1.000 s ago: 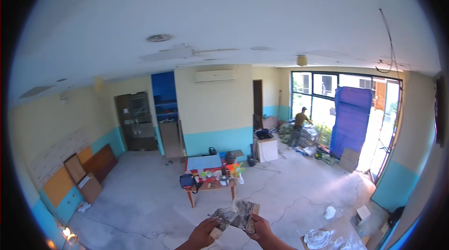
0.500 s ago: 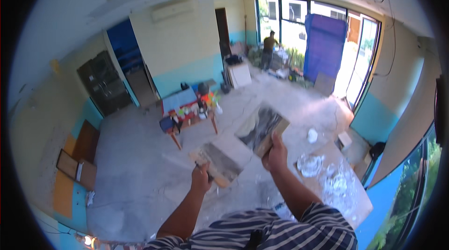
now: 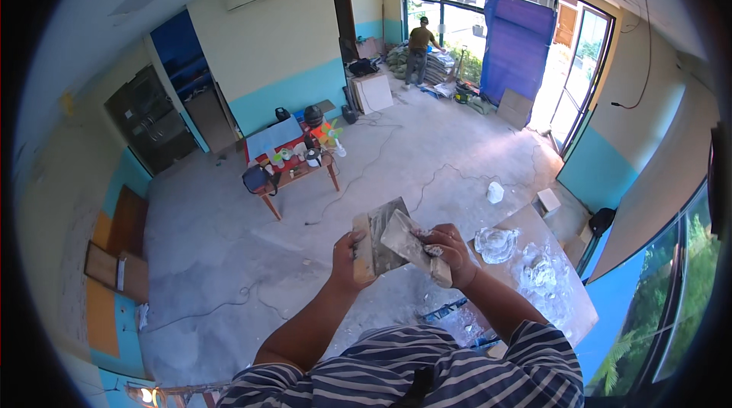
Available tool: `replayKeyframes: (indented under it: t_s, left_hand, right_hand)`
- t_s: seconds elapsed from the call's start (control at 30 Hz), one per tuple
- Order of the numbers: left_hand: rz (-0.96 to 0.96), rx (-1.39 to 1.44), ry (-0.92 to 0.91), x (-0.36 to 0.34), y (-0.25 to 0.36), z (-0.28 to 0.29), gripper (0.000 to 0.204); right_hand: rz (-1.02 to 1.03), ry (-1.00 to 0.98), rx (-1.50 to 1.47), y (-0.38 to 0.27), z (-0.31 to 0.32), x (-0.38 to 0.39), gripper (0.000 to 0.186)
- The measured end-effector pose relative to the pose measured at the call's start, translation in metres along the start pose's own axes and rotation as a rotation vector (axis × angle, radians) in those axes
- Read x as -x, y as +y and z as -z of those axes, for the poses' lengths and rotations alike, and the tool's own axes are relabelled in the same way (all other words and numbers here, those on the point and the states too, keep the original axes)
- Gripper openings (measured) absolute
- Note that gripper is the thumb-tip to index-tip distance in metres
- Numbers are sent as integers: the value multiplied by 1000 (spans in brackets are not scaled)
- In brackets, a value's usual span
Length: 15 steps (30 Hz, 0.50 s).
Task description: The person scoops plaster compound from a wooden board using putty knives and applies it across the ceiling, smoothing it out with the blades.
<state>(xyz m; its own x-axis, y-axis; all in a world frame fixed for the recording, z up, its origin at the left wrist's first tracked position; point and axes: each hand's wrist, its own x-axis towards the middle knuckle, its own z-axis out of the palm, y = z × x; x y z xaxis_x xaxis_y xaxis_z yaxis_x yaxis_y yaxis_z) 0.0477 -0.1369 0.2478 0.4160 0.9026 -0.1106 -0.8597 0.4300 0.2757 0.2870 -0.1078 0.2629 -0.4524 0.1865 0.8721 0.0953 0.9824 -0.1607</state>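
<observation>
1. Your striped shirt fills the bottom of the view, and both bare forearms rise from it toward the middle.
2. Your left hand is closed round the wooden handle of a plastering trowel; its grey, plaster-smeared blade stands up in front of you, tilted to the right.
3. Your right hand is closed round the wooden handle of a putty knife, whose pale blade lies across the face of the trowel, touching it.
4. Just to the right of your hands is a board with lumps of white plaster on it.
5. Further off on the concrete floor stands a red table crowded with small things, a dark bag at its left end.
6. A cable trails across the floor beyond it.
7. Far back, by the windows, a person stands near a blue sheet hung over the doorway.
</observation>
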Motion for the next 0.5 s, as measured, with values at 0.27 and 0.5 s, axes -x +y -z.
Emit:
replayKeyframes:
  t_s: [0.27, 0.5]
  left_hand:
    - [66, -27, 22, -13, 2, 49, 43]
    - [-181, -143, -75, -43, 17, -43, 41]
  right_hand:
    - [-221, -36, 155, -24, 10, 55, 46]
    - [-866, -56, 272, -70, 9, 145, 20]
